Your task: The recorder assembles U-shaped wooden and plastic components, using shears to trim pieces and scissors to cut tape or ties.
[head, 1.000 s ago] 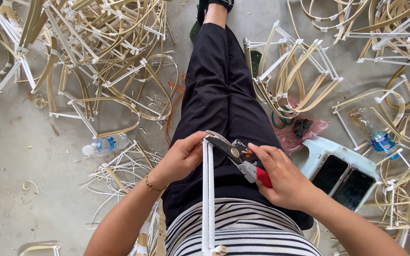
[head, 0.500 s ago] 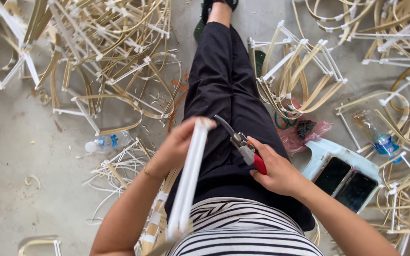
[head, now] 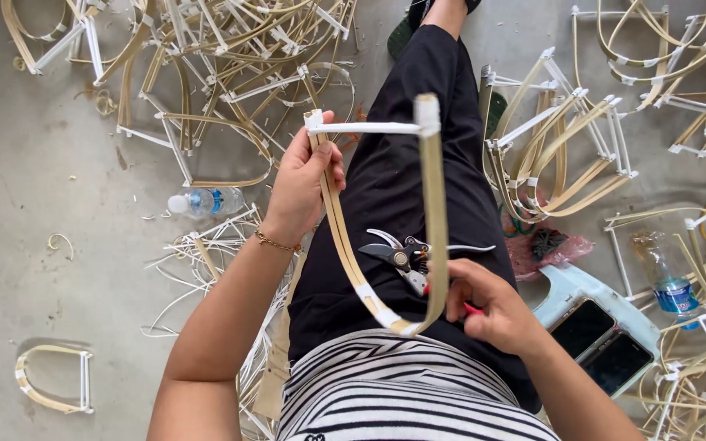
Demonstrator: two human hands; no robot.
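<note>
- Held up at frame centre over the lap: one U-shaped bamboo frame (head: 431, 237) with a white crossbar, likely raised for a look at its joints.
- Left hand (head: 304, 184) wrapped shut around the frame's left leg, near the top corner.
- Right hand (head: 488, 306), lower right of centre, closed on red-handled pruning shears (head: 398, 255), blades parted, resting on the thigh, probably kept ready.
- Two phones (head: 606, 347) on a pale stool, lower right.
- Two water bottles (head: 204, 201), left and right.
- Frame piles (head: 222, 73) across the top, too tangled to count.
</note>
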